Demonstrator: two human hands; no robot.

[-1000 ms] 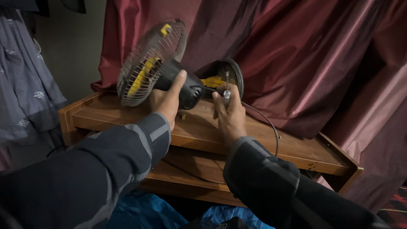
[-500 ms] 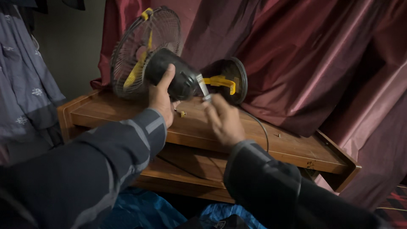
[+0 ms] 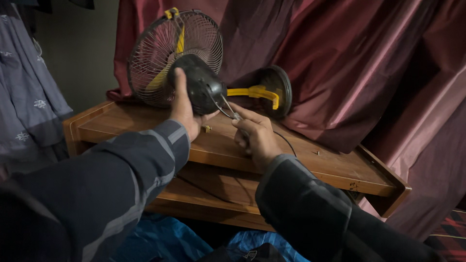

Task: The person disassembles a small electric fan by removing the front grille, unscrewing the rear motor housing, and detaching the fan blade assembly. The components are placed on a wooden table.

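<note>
Clamping the fan's motor housing point(image 3: 201, 90), left hand point(image 3: 183, 109); right hand point(image 3: 255, 136) pinches a screwdriver point(image 3: 227, 106) beside the round base point(image 3: 276, 92).

Left hand point(image 3: 185, 107) cupped, right hand point(image 3: 256, 134) pinching

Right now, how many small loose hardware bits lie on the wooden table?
2: a yellowish piece on the wooden table beside the left hand, and a screw-like bit farther right. Others may be hidden.

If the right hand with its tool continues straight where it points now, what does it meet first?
Probably the fan's black motor housing: the right hand aims its screwdriver up-left at the housing's back, apparently touching already.
</note>
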